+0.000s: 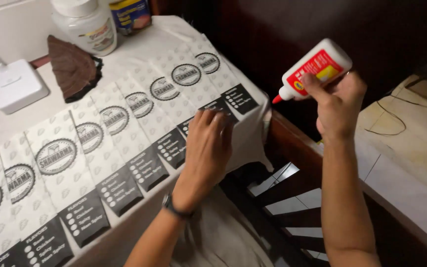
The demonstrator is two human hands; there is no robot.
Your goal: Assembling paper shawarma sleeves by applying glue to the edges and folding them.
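Head view: looking down on a paper-gluing job, glue about to go on, by my reading.
Tabletop (139,44): white-covered, carrying the work.
Paper wrappers (100,143): printed sheets fanned in an overlapping row, near left to far right.
Left hand (208,143): flat, fingers together, pressing the right-end wrappers' dark strips; it clasps nothing.
Right hand (337,101): grip clamped on the glue bottle.
Glue bottle (315,66): white, red-labelled, held off the tabletop's right edge, red nozzle tilted toward the wrappers.
Next move calls for: nozzle brought over one exposed edge, gentle squeeze.
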